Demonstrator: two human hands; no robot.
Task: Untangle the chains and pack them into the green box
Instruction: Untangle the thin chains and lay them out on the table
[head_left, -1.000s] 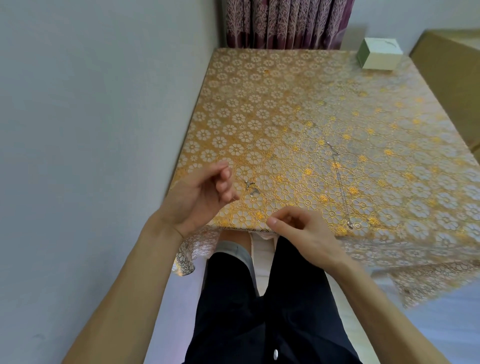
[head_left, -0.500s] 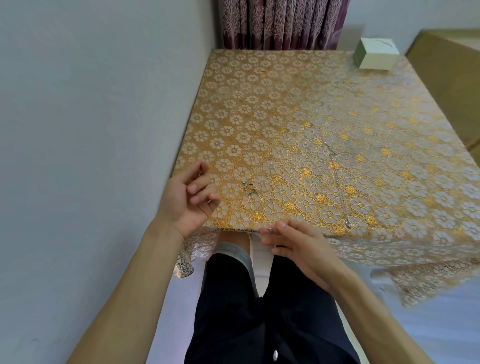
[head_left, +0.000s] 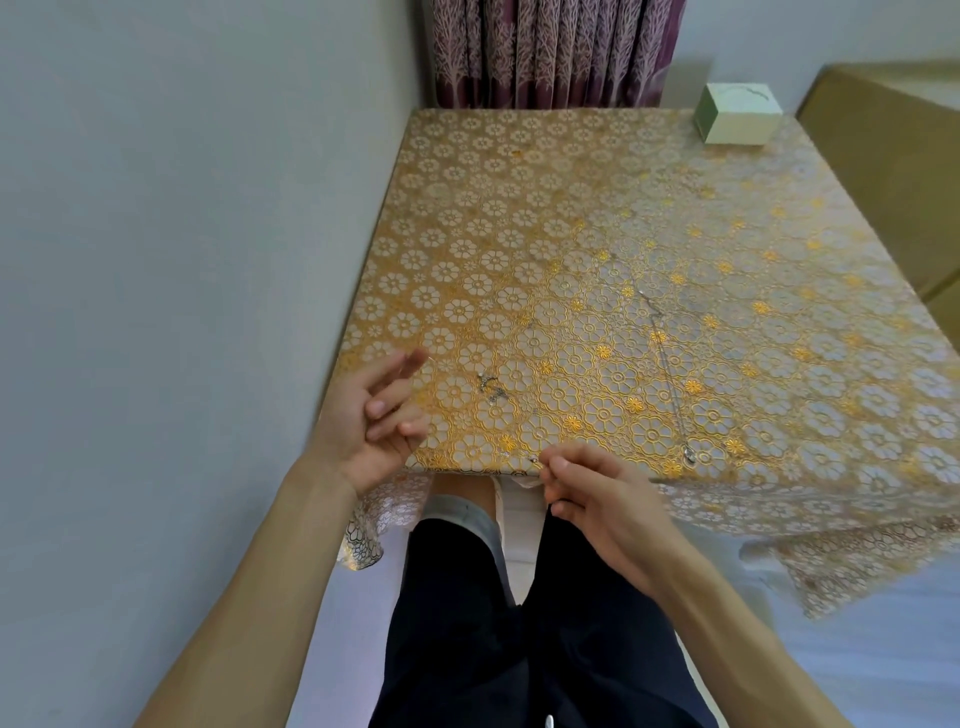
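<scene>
1. The left hand (head_left: 374, 415) hovers over the near left corner of the table (head_left: 467, 171), palm turned up and fingers loosely spread, with nothing visible in it
2. The right hand (head_left: 597, 499) sits at the table's near edge, thumb and forefinger pinched on a tiny silvery piece (head_left: 534, 459) (too small to name with certainty), the other fingers curled beneath
3. A small tangle (head_left: 491, 387) of chain lies on the gold flowered tablecloth (head_left: 857, 561), between the two hands and a little farther in, touching neither
4. A long chain (head_left: 665, 353) lies stretched out to the right of the tangle, apart from it; its pendant (head_left: 690, 456) rests near the front edge, just right of the right hand
5. The green box (head_left: 737, 114) stands at the far right corner, well apart from both chains
6. A purple curtain (head_left: 550, 52) hangs behind the table, a grey wall (head_left: 182, 208) runs along its left side, and a tan piece of furniture (head_left: 893, 182) flanks its right
</scene>
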